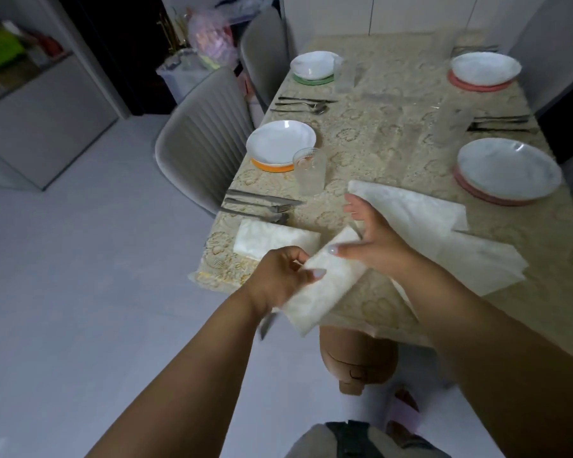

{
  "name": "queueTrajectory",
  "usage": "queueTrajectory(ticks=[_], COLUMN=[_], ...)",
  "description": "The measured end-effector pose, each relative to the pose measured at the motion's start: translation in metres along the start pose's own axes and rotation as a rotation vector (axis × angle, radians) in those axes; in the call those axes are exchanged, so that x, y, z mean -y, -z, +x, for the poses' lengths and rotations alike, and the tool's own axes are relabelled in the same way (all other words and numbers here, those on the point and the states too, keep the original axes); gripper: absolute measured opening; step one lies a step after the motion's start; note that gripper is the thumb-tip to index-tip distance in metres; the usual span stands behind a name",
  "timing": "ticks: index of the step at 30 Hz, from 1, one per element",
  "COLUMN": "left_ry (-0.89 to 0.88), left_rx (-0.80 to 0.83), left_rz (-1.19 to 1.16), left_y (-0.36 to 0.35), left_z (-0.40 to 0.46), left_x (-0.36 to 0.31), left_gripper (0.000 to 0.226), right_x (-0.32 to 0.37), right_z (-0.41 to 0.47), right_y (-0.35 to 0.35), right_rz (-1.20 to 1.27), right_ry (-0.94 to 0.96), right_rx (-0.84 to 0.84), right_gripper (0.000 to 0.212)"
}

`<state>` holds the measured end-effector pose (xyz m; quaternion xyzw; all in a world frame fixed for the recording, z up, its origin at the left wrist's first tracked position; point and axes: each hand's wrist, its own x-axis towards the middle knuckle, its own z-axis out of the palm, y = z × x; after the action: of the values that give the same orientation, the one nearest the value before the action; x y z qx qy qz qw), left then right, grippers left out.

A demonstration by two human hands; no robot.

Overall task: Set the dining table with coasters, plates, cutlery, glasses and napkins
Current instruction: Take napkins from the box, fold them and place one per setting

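My left hand (278,276) pinches the folded napkin (325,282) over the table (377,143) edge; my right hand (374,236) thumb presses it, fingers spread wide.

No words, labels, brands or numbers can be read anywhere, near the hands or farther off.
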<state>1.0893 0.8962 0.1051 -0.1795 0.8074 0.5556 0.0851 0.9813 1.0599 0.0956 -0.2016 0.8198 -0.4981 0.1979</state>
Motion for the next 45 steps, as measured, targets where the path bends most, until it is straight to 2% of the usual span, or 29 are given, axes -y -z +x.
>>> queueTrajectory(ticks=[1,3,6,9,11,14,16,20,24,27,31,33,36,39,45], left_ry=[-0.03,-0.084,-0.118,-0.121,-0.084,0.018,0.059,0.086,0.111,0.128,0.131,0.114,0.144,0.207,0.286], left_rx=[0.047,0.107,0.157,0.137,0.02,-0.183,-0.257,-0.387,-0.397,-0.38,-0.364,-0.371,-0.413,-0.409,-0.445], left_rz=[0.071,0.199,0.341,0.438,0.473,0.257,0.121,0.078,0.2,0.321,0.396,0.426,0.439,0.333,0.164], left_y=[0.01,0.028,0.05,0.066,0.078,0.096,0.101,0.103,0.1,0.097,0.096,0.095,0.091,0.085,0.085], left_z=[-0.003,-0.007,-0.006,0.001,0.01,0.029,0.042,0.074,0.104,0.12,0.133,0.136,0.137,0.133,0.125], left_x=[0.002,0.003,0.004,0.005,0.007,0.018,0.025,0.031,0.04,0.048,0.062,0.071,0.086,0.096,0.094], left_gripper=[0.02,0.017,0.019,0.02,0.023,0.023,0.02,0.02,0.022,0.025,0.026,0.03,0.038,0.043,0.045], right_x=[0.007,0.022,0.041,0.044,0.039,0.029,0.023,0.021,0.014,0.005,-0.002,-0.002,0.002,0.001,0.0], right_z=[-0.001,-0.001,0.006,0.017,0.027,0.042,0.053,0.077,0.101,0.116,0.135,0.143,0.149,0.15,0.145], right_y=[-0.003,-0.011,-0.028,-0.041,-0.045,-0.045,-0.049,-0.057,-0.062,-0.07,-0.078,-0.08,-0.087,-0.095,-0.104], right_rz=[-0.218,-0.491,-0.708,-0.702,-0.613,-0.532,-0.506,-0.559,-0.743,-0.887,-0.811,-0.761,-0.807,-0.779,-0.542], right_ry=[0.1,0.151,0.214,0.197,0.151,0.106,0.09,0.061,0.035,0.031,-0.117,-0.167,-0.152,-0.183,-0.289], right_rx=[0.126,0.329,0.41,0.427,0.373,0.304,0.269,0.216,0.237,0.307,0.423,0.479,0.556,0.608,0.541], right_gripper=[0.084,0.055,0.01,0.024,0.024,0.017,0.011,0.019,0.024,0.035,0.068,0.078,0.073,0.065,0.068])
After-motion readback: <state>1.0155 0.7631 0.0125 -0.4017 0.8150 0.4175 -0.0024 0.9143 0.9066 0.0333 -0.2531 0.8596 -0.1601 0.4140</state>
